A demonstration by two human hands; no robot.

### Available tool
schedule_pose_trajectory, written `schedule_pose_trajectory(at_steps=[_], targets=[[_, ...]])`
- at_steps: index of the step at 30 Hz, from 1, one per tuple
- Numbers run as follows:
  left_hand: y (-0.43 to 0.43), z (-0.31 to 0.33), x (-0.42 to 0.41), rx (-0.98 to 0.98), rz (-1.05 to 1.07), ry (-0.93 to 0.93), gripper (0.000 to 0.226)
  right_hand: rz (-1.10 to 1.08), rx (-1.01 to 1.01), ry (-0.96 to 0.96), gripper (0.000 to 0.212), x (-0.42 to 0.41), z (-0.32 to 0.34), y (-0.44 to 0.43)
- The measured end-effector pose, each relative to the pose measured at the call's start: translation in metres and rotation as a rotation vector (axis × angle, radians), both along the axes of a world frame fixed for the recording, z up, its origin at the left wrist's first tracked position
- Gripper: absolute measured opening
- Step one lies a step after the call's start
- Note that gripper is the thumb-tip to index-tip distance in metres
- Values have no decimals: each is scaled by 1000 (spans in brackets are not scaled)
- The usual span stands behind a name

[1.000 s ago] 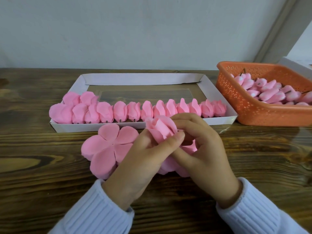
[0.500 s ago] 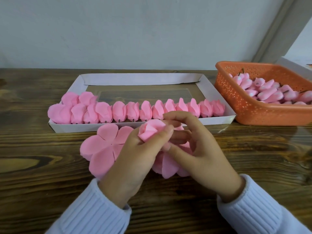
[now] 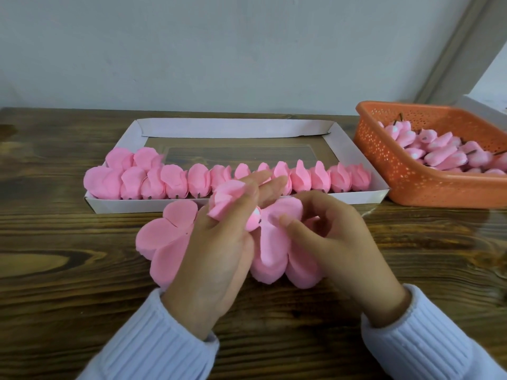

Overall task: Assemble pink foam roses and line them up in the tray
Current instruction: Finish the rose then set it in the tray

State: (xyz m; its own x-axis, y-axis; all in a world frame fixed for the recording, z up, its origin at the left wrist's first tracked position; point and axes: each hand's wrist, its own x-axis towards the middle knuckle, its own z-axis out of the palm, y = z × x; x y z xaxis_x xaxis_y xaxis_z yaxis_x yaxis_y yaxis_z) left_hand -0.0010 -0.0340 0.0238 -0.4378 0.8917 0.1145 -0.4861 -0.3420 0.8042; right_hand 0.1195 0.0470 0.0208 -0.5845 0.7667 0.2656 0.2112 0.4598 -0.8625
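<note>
My left hand (image 3: 219, 242) holds a partly wrapped pink foam rose bud (image 3: 227, 197) between thumb and fingers, its fingertips stretched toward the tray. The bud's pale base (image 3: 253, 218) points down at a flat pink petal piece (image 3: 274, 250) lying on the table under both hands. My right hand (image 3: 337, 237) has curled fingers and pinches that petal piece at its upper edge. A second flat petal piece (image 3: 164, 237) lies to the left, partly under my left hand. The white tray (image 3: 356, 197) behind holds a row of several finished roses (image 3: 192, 179) along its near side.
An orange perforated basket (image 3: 411, 185) at the right holds several pink buds (image 3: 444, 152) with dark stems. The table is dark wood, with a pale wall close behind it. The tray's back half shows only its clear bottom.
Both hands were closed together around the bud. Now they have parted: the petal piece lies spread open below, my left hand keeps the bud and my right hand has shifted right.
</note>
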Motion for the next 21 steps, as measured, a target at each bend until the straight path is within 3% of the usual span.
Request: schedule_pose_trajectory(at_steps=[3,9,11,21], targets=[[1,-3,0,-17,14,19,26,11,39,74,5,1,-1,3],[-2,-8,-1,-124,97,342,22,-24,217,262,6,2,1,0],[-1,-9,1,-136,93,401,31,-14,284,291,9,2,1,-3],[-2,-9,2,-110,3,487,40,-4,404,357,6,4,3,-4]])
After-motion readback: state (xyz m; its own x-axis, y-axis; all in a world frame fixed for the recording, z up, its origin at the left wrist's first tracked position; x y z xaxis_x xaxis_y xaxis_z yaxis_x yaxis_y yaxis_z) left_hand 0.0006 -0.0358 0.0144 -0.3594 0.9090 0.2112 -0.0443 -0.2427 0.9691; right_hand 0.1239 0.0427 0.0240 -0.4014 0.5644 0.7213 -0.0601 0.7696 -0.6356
